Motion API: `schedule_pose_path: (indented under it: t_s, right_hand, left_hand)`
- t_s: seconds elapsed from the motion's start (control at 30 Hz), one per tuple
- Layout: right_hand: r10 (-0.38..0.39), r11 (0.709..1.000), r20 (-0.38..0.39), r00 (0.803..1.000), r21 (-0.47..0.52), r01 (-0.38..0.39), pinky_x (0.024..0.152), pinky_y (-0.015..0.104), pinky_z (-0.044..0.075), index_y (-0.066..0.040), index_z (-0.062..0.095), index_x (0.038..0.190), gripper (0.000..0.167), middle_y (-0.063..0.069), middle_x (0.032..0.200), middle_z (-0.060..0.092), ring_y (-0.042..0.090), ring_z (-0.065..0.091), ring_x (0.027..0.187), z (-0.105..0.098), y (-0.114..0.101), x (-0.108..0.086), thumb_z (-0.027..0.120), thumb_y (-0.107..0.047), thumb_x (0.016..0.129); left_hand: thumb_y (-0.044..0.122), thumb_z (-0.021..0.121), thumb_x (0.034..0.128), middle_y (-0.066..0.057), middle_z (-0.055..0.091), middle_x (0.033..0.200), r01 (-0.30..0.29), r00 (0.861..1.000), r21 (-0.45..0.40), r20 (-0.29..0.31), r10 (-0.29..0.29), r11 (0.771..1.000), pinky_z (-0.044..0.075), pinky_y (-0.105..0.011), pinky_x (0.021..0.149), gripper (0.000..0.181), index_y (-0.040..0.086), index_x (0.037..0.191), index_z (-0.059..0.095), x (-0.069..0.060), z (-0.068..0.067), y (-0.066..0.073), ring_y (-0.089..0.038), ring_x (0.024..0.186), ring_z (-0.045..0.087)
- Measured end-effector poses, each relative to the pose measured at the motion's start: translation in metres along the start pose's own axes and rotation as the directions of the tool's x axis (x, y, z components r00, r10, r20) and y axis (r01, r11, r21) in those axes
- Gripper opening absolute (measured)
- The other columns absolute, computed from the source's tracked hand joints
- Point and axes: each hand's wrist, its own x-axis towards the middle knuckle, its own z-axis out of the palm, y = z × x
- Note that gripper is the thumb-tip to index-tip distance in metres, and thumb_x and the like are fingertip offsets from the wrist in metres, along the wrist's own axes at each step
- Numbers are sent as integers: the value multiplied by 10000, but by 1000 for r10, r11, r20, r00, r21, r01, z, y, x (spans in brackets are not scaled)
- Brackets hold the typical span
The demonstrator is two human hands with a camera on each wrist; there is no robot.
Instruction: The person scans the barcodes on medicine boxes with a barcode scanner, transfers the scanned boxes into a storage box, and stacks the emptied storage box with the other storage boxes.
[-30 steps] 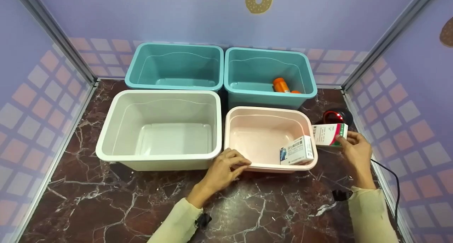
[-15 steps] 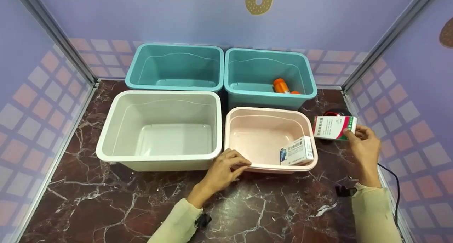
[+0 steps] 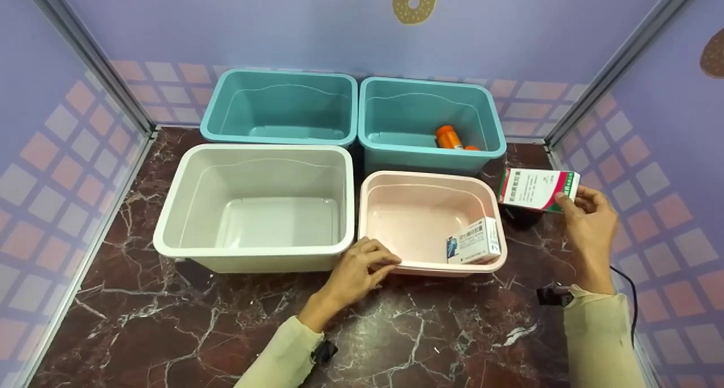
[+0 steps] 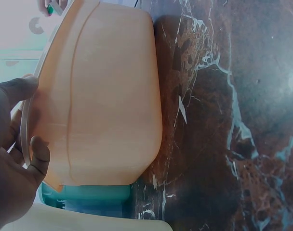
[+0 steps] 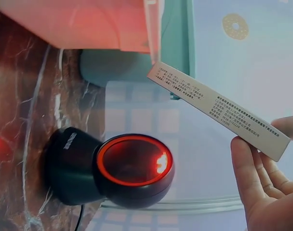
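My right hand (image 3: 591, 224) pinches one end of a white, green and red medicine box (image 3: 537, 189), thumb on top and fingers beneath. The box hangs in the air right of the pink bin (image 3: 424, 176). In the right wrist view, the box's printed narrow side (image 5: 219, 110) shows above a black barcode scanner (image 5: 134, 171) with a glowing red ring; in the head view the box mostly covers this scanner. My left hand (image 3: 359, 266) grips the pink bin's near rim, thumb and fingers on either side of it. A second medicine box (image 3: 475, 242) leans inside that bin.
Left of the pink bin stands a larger white bin (image 3: 254, 252). Behind are two blue bins; the right blue bin (image 3: 430, 150) holds orange bottles (image 3: 448, 137), the left blue bin (image 3: 277, 139) stands beside it. A black cable (image 3: 630, 292) runs along the right wall.
My right hand has carried the medicine box away from me and slightly right, lifting it over the scanner, which it now mostly hides. My left hand has stayed on the pink bin's rim.
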Motion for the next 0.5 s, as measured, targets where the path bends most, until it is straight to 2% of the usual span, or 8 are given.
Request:
schedule_pose_path:
  t_s: [0.1,0.27,0.5]
  right_hand:
    - [11,996,9,1000,84,-12,560,107,496,-194,640,1009,216,-145,777,651,-4,598,687,3,-5,-2,755,-99,852]
    - [29,970,37,999,239,-37,523,136,513,-134,653,1004,226,-65,790,666,33,614,654,8,-14,-5,763,-35,834]
    - [-7,932,77,997,363,-22,615,183,583,-76,650,1012,220,-3,809,669,68,648,677,19,-29,-8,727,36,839]
  left_hand:
    - [207,733,894,53,691,939,3,1000,-6,-1,-3,1000,489,-277,876,122,183,1005,777,0,0,0,-125,897,601]
    - [215,731,896,58,689,935,5,1000,-6,-7,-5,1000,488,-278,865,120,185,1002,779,0,1,-1,-121,897,600]
    - [215,736,891,54,687,935,11,1000,-7,-6,-11,1000,488,-278,873,125,185,1006,777,-1,1,-1,-123,904,596]
